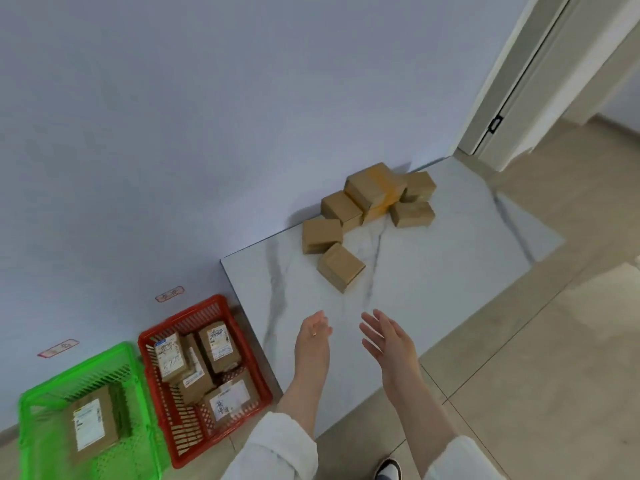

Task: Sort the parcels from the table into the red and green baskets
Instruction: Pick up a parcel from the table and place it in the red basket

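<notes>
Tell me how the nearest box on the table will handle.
The nearest box looks like cardboard with crisp edges, so it likely keeps its shape. Small, squat and lying flat, it is probably light and unlikely to roll. On the glossy table it may slide if pushed.

We find bare desk [433, 289] open between our left hand [313, 332], our right hand [388, 341] and the nearest parcel [341, 266], while the wall [207, 133] shuts in the stacked parcels [377, 195] from behind and the filled red basket [194, 441] crowds the desk's left edge.
</notes>
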